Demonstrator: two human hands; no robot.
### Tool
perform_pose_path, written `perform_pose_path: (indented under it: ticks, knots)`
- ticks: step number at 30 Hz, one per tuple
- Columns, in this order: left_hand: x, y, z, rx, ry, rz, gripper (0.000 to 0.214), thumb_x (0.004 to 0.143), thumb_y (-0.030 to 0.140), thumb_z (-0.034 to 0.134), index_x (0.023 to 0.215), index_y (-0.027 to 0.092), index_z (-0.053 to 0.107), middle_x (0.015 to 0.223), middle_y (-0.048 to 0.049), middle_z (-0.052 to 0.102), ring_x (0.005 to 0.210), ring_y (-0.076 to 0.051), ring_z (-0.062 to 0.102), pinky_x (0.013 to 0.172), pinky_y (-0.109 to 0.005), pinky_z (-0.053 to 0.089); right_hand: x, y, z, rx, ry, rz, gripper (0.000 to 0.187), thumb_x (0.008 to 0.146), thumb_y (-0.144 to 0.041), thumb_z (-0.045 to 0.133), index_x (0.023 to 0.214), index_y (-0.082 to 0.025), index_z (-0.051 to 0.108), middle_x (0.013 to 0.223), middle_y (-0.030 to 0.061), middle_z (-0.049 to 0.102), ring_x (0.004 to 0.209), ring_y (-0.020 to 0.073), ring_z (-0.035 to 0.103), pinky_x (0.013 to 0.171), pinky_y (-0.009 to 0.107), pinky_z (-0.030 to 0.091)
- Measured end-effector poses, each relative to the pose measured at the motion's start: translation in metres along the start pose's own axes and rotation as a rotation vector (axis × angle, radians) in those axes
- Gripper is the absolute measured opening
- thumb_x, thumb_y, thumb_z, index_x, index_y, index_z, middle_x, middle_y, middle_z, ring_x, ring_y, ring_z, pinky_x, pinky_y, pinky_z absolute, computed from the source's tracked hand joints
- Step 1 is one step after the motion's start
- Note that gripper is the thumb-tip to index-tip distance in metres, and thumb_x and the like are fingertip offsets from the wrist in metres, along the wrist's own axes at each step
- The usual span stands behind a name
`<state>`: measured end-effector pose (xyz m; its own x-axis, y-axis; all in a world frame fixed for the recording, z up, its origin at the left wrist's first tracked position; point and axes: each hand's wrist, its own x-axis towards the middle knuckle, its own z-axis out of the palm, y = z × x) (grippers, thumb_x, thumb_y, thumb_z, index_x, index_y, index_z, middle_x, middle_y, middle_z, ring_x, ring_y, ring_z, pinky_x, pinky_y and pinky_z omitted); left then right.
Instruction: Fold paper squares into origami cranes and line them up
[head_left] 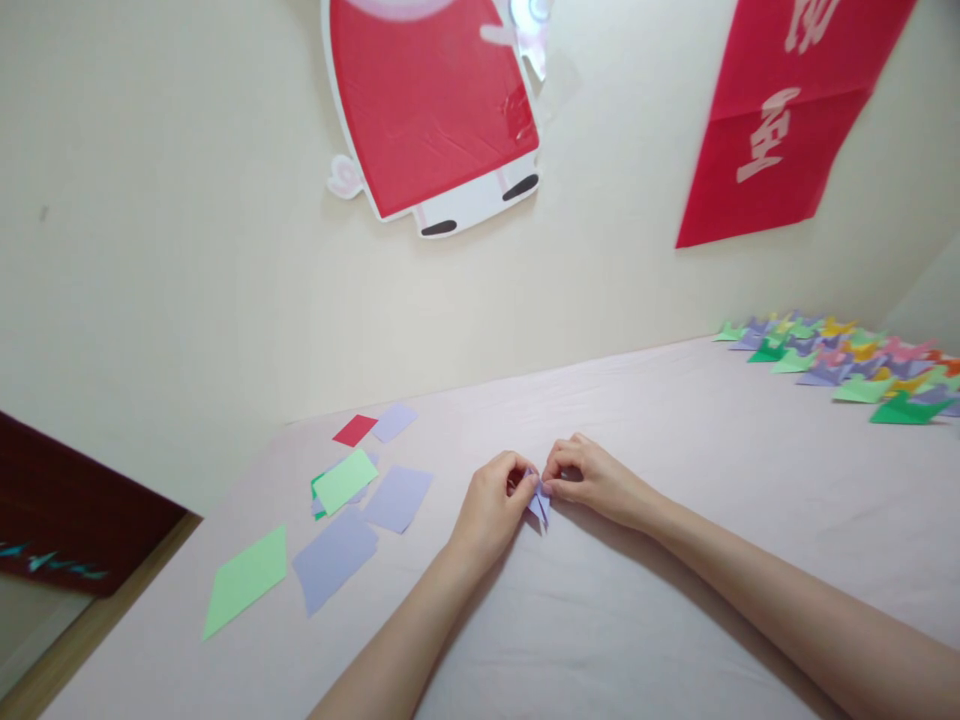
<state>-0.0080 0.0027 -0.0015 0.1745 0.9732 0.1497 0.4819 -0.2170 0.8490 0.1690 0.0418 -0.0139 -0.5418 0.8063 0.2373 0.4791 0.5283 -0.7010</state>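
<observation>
A small folded piece of lavender paper (540, 507) is held between my two hands, just above the pale sheet. My left hand (495, 500) pinches its left side between thumb and fingers. On the other side, my right hand (585, 475) has thumb and fingertips closed on its upper right edge. Two narrow points of the paper hang downward with a slit between them. The fingers cover its upper part.
Left of my hands lie loose lavender sheets (397, 498), a light green sheet (246, 582), another light green sheet (345, 482) and a red sheet (355, 431). Several colourful folded paper figures (862, 365) stand in rows at the far right, near the wall (600, 290).
</observation>
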Motion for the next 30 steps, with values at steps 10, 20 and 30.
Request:
perform_pose_path:
  ticks: [10,20,30]
  knots:
    - [-0.004,-0.001,0.011,-0.136,0.189,-0.100,0.029,0.078,0.023,0.067,0.105,0.017,0.058,0.100,-0.0083,0.065,0.089,-0.019,0.062,0.079,-0.030,0.047,-0.003,-0.008,0.000,-0.031,0.171,-0.071,0.015,0.082,-0.016,0.065,0.071,-0.020,0.056,0.079,0.0015,0.061,0.083,0.0201,0.052,0.077,0.033,0.039]
    - [-0.005,0.018,0.027,-0.914,0.099,-0.416,0.032,0.075,0.009,0.062,0.107,0.010,0.059,0.097,-0.0106,0.069,0.080,-0.014,0.067,0.076,-0.024,0.054,-0.004,-0.012,0.004,0.063,0.285,-0.057,0.015,0.080,-0.013,0.058,0.070,-0.022,0.051,0.078,0.0013,0.057,0.083,0.0206,0.050,0.075,0.033,0.040]
    - [-0.002,0.005,0.033,-0.707,0.101,-0.321,0.024,0.074,0.016,0.059,0.096,0.008,0.063,0.073,-0.0060,0.069,0.056,-0.012,0.064,0.054,-0.021,0.052,-0.007,-0.011,0.005,-0.103,0.219,-0.090,0.020,0.085,-0.017,0.056,0.067,-0.021,0.048,0.071,0.0013,0.056,0.077,0.0200,0.048,0.070,0.032,0.040]
